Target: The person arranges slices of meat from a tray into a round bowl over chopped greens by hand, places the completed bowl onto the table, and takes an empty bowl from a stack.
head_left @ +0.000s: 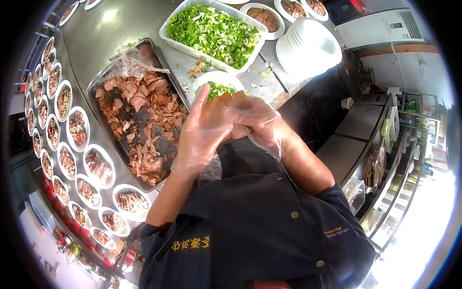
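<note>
Meat sits between the hands, just beside the bowl of chopped greens. Left hand: gloved, partly open, against the meat. Right hand: gloved, fingers curled on it. Meat tray stands left.

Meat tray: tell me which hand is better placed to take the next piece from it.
The left hand, most likely. It is close beside the meat tray, while the right hand is farther across. Both seem busy with brownish food, though.

Right-side glare, fisheye-warped edges.
</note>
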`<state>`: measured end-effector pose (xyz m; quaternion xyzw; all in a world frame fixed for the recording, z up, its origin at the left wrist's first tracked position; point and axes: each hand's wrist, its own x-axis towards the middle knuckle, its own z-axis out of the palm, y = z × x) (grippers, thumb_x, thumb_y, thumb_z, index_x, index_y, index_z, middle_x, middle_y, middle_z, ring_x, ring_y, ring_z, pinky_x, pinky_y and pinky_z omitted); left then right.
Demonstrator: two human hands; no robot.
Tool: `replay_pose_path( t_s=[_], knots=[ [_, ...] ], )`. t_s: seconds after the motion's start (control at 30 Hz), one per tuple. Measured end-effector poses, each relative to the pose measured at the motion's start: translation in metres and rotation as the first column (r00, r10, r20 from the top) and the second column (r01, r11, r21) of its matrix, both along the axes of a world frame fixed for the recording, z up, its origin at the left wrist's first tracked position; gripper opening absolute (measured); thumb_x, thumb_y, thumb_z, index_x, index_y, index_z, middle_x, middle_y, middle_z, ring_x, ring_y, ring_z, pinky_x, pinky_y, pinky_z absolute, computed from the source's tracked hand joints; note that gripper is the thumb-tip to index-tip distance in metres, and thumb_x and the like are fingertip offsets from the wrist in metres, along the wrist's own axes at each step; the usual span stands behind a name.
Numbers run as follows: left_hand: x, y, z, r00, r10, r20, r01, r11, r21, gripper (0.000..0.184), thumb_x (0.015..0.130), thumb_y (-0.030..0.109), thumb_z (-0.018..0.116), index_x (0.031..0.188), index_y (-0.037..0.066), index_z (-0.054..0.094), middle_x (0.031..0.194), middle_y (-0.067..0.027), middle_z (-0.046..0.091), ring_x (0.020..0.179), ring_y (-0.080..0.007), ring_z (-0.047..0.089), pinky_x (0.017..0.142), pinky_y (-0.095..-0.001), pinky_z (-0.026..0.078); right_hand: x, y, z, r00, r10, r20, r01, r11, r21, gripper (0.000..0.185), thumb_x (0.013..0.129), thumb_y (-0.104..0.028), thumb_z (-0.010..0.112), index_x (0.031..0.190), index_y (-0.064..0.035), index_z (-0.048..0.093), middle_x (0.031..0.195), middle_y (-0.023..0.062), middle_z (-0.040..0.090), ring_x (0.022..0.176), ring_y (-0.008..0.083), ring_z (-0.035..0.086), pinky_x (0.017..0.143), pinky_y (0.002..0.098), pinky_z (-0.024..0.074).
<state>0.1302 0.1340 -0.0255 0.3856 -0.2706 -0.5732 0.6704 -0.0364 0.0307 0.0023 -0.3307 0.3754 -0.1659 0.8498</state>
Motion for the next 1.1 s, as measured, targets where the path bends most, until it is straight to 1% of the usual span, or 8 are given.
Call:
replay_pose_path(
  t_s=[0.2,0.3,0.6,0.7,0.77,0.83,0.9,1.1],
  knots=[
    [-0.006,-0.010,-0.021,0.970,-0.189,0.155,0.129,0.935,0.331,0.099,0.100,-0.006,0.074,0.174,-0.005,0.009,0.150,-0.0203,0.061,0.128,-0.0221,0.068,0.108,-0.0327,0.057,-0.012,-0.014,-0.006,0.992,0.053,-0.114,-0.045,0.997,0.068,0.026,0.104,-0.010,0.076,0.122,0.0071,0.070,0.113,0.0172,0.077,0.098,0.0253,0.078,0.089,0.0355,0.0652],
    [-0.018,-0.019,-0.022,0.990,-0.126,-0.068,0.143,0.850,0.508,0.099,0.103,0.003,0.076,0.175,-0.002,0.008,0.141,-0.0221,0.065,0.116,-0.0271,0.075,0.097,-0.0391,0.066,-0.026,-0.026,-0.049,0.990,-0.069,-0.123,0.074,0.997,0.031,0.024,0.104,-0.008,0.075,0.122,0.0070,0.070,0.118,0.0174,0.076,0.104,0.0257,0.077,0.092,0.0371,0.0643],
    [-0.058,0.014,-0.189,0.978,-0.207,0.013,0.090,0.484,0.871,0.033,0.106,0.011,0.073,0.132,-0.005,0.061,0.106,-0.0145,0.076,0.086,-0.0245,0.078,0.075,-0.0329,0.066,-0.080,-0.108,-0.161,0.990,0.063,-0.126,-0.060,0.998,0.032,0.044,0.099,-0.008,0.078,0.138,0.0003,0.062,0.128,0.0090,0.071,0.119,0.0198,0.071,0.102,0.0347,0.0593],
    [-0.095,0.025,-0.253,0.992,-0.029,0.122,-0.095,0.467,0.879,0.024,0.106,0.015,0.073,0.123,-0.001,0.067,0.108,-0.0120,0.074,0.083,-0.0236,0.075,0.072,-0.0314,0.064,-0.093,-0.123,-0.217,0.989,0.130,-0.075,-0.132,0.991,-0.023,0.047,0.094,-0.004,0.080,0.138,-0.0014,0.063,0.128,0.0071,0.071,0.117,0.0183,0.071,0.100,0.0338,0.0595],
    [-0.125,0.018,-0.261,0.722,0.634,-0.277,-0.238,0.604,0.761,0.026,0.105,0.016,0.073,0.124,0.000,0.066,0.111,-0.0113,0.072,0.085,-0.0242,0.073,0.070,-0.0322,0.063,-0.086,-0.127,-0.217,0.972,0.192,-0.135,-0.191,0.981,0.020,0.048,0.093,-0.003,0.081,0.137,-0.0028,0.063,0.127,0.0060,0.071,0.115,0.0174,0.071,0.099,0.0329,0.0597],
    [-0.142,0.021,-0.352,0.850,0.219,0.480,-0.508,0.584,0.633,0.034,0.102,0.019,0.078,0.125,-0.002,0.065,0.116,-0.0134,0.071,0.089,-0.0241,0.073,0.067,-0.0358,0.062,-0.078,-0.132,-0.227,0.948,0.252,-0.194,-0.246,0.968,0.054,0.049,0.091,-0.001,0.081,0.137,-0.0042,0.064,0.126,0.0049,0.072,0.113,0.0164,0.071,0.098,0.0320,0.0598],
    [-0.137,-0.017,-0.315,0.741,0.472,0.478,-0.556,0.032,0.831,0.043,0.099,0.023,0.082,0.125,-0.006,0.063,0.113,-0.0142,0.072,0.086,-0.0223,0.072,0.063,-0.0368,0.059,-0.074,-0.136,-0.251,0.926,0.320,-0.199,-0.293,0.944,0.153,0.049,0.089,-0.001,0.082,0.135,-0.0063,0.065,0.123,0.0034,0.072,0.109,0.0148,0.071,0.094,0.0302,0.0599],
    [-0.146,-0.020,-0.290,0.608,0.419,0.674,-0.741,-0.005,0.671,0.041,0.095,0.020,0.085,0.120,-0.004,0.065,0.107,-0.0148,0.072,0.088,-0.0215,0.071,0.075,-0.0355,0.059,-0.054,-0.131,-0.255,0.914,0.366,-0.176,-0.371,0.929,0.007,0.047,0.092,0.004,0.077,0.136,-0.0049,0.064,0.120,0.0031,0.071,0.108,0.0157,0.071,0.093,0.0315,0.0603]
  ],
)
